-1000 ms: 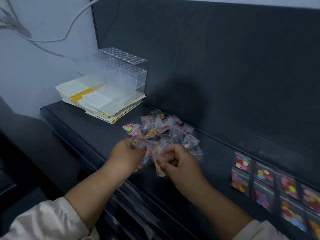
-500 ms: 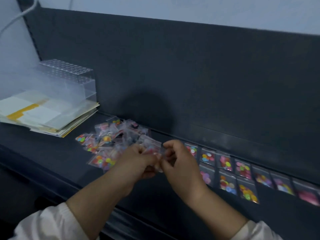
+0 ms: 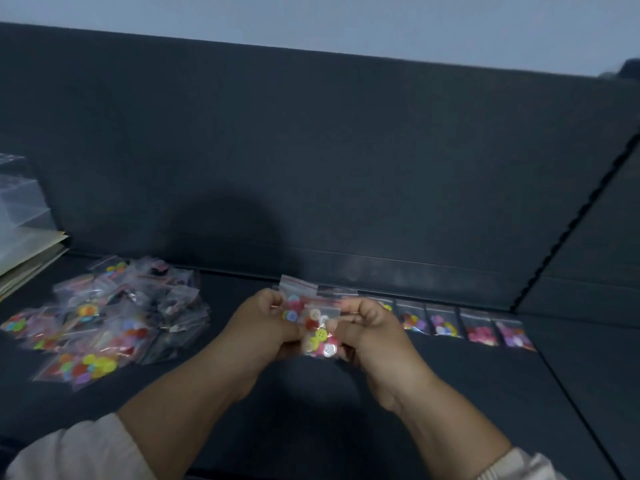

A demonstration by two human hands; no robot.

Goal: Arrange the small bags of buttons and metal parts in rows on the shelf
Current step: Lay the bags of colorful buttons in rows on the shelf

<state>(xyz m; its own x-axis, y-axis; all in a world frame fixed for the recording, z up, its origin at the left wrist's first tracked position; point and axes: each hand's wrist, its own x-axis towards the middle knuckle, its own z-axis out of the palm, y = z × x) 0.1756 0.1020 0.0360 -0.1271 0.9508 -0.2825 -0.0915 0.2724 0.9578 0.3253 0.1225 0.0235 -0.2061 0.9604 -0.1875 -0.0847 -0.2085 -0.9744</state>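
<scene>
While both hands meet above the dark shelf (image 3: 450, 393), a clutch of button bags (image 3: 317, 336) is gripped between them, clear of the shelf surface. L. hand (image 3: 263, 323): fingers curled round the clutch's left side, where a rear bag w/ red zip strip (image 3: 296, 285) stands up. R. hand (image 3: 374, 330): fingers curled, right edge of the front bag pinched; yellow, red & white buttons are seen through the clear film. A loose pile of bags (image 3: 110, 317) is heaped to the left, apart from L. hand; some hold dark contents, type not discernible. A row of bags (image 3: 446, 323) is laid flat, side by side, at the foot of the back panel (image 3: 311, 150), right of R. hand. At far left a clear plastic box (image 3: 17, 192) is seen over stacked paper sheets (image 3: 31, 244), cut by the frame edge.
</scene>
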